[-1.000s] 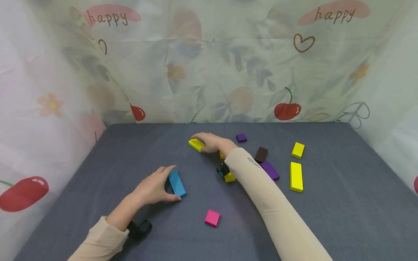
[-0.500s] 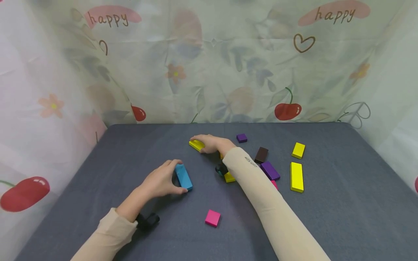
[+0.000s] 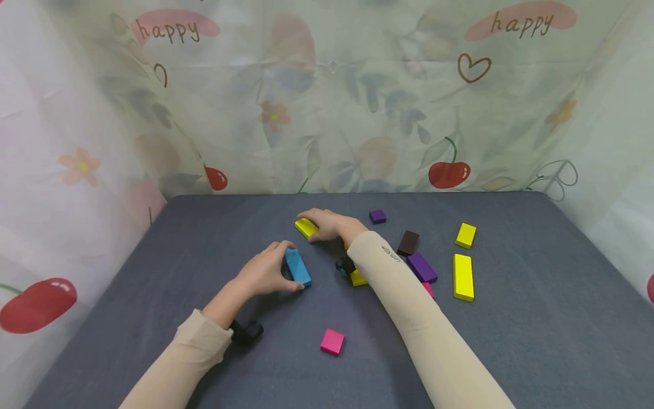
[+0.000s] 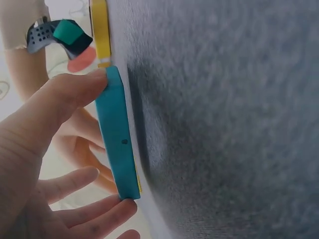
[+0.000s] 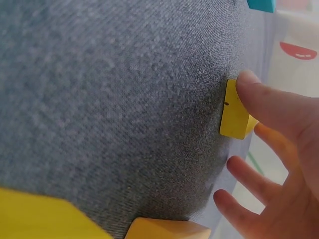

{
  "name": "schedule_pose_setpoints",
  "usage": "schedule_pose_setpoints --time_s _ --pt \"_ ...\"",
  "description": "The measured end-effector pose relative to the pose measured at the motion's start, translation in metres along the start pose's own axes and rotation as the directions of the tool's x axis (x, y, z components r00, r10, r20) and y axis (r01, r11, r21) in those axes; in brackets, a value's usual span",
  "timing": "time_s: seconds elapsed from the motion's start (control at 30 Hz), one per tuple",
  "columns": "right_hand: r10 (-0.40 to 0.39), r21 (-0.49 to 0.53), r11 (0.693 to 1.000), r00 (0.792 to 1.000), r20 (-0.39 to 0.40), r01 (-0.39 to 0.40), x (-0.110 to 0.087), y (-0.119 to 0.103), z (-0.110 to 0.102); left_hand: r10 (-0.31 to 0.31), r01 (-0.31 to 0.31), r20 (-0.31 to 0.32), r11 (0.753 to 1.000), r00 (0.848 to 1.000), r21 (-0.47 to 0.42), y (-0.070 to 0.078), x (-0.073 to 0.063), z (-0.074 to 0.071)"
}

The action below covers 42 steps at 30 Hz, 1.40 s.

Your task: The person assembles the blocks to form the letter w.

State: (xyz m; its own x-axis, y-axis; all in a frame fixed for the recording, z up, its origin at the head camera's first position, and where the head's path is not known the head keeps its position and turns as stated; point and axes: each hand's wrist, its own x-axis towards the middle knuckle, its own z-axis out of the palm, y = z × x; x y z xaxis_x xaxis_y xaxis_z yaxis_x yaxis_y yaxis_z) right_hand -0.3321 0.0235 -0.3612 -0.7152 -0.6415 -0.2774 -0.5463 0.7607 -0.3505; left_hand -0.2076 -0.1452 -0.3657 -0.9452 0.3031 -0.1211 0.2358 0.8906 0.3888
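Note:
My left hand [image 3: 263,271] pinches a long blue block [image 3: 298,267] by its two ends. In the left wrist view, the thumb presses one end of this blue block [image 4: 117,139] and fingertips the other; whether it touches the cloth I cannot tell. Farther back, my right hand [image 3: 334,225] grips a yellow block [image 3: 305,228] between thumb and fingers. The right wrist view shows the thumb against this yellow block [image 5: 234,109], with other fingers spread beside it; part of the block is hidden behind the thumb. The blue block lies nearer to me than the yellow one.
Under the right wrist are another yellow block [image 3: 359,278] and an orange block [image 5: 167,229]. Rightward lie a brown block [image 3: 409,242], purple blocks [image 3: 422,267], and two yellow blocks [image 3: 463,277]. A pink square block [image 3: 332,342] sits near the front of the grey cloth-covered table.
My left hand has carried the blue block forward and to the right, closer to the right hand. The right hand has stayed at its yellow block.

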Motion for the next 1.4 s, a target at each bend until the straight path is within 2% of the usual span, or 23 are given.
schedule_pose_setpoints --time_s 0.17,0.5,0.7,1.07,1.23,1.4 --pt "0.022 0.027 0.999 1.0 0.015 -0.022 0.0 0.0 0.0 0.001 -0.001 0.012 1.0 1.0 0.003 -0.003 0.006 -0.001" --pt "-0.004 -0.007 1.0 1.0 -0.02 0.004 0.002 0.0 0.002 0.01 -0.01 0.016 1.0 1.0 -0.012 -0.002 0.007 -0.001" --pt "-0.015 0.039 0.999 0.999 -0.043 0.017 0.004 -0.005 0.002 0.021 -0.021 0.016 1.0 1.0 -0.019 -0.001 0.006 0.0" --pt "-0.083 0.069 0.994 0.994 -0.068 0.088 0.009 -0.016 0.007 0.06 -0.06 0.017 0.998 0.998 -0.037 -0.002 0.006 0.003" --pt "-0.095 0.073 0.992 0.992 -0.077 0.101 0.01 -0.021 0.009 0.053 -0.052 0.013 0.997 0.999 -0.052 -0.002 0.005 0.004" --pt "-0.091 0.073 0.993 0.992 -0.091 0.098 0.013 -0.024 0.011 0.01 -0.01 -0.003 0.999 1.0 -0.038 0.0 0.002 0.003"
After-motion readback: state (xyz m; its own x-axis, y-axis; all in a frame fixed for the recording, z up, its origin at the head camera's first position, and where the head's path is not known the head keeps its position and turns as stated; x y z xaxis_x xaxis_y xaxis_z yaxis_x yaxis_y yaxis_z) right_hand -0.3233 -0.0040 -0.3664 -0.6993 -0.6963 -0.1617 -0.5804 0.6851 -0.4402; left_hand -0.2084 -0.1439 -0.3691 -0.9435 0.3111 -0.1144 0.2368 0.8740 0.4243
